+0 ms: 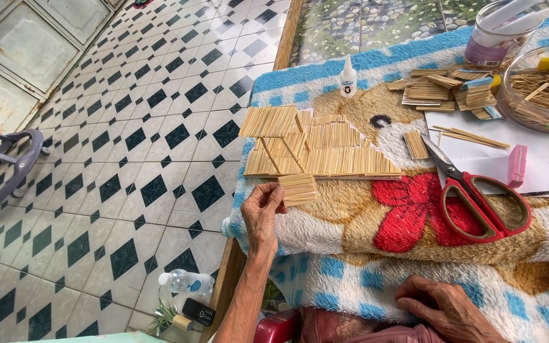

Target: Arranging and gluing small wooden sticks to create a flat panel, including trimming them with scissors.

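Nearest the camera, at the lower right, the right hand (443,309) is laid flat and open on the fluffy blue, brown and red blanket (351,222) that covers the table, and nothing is held by it. Slightly further on, at the blanket's left edge, a small panel of glued wooden sticks (298,188) is pinched between the thumb and fingers of the left hand (262,213); the panel is held just below a larger assembly of stick panels (312,149) spread flat on the blanket. To the right, red-handled scissors (478,197) are seen lying partly on a white sheet of paper (541,155), with a pink eraser-like block (516,165) beside them. Further back, a small white glue bottle (348,76) is stood upright, loose stick bundles (446,92) are heaped, and a clear bowl of sticks (541,89) and a plastic jar (497,35) are set at the far right. Left of the table, a floor of white tiles with dark diamonds (128,146) is spread out, on which a plastic bottle (185,281) and a dark phone (198,311) are lying near the table's edge.
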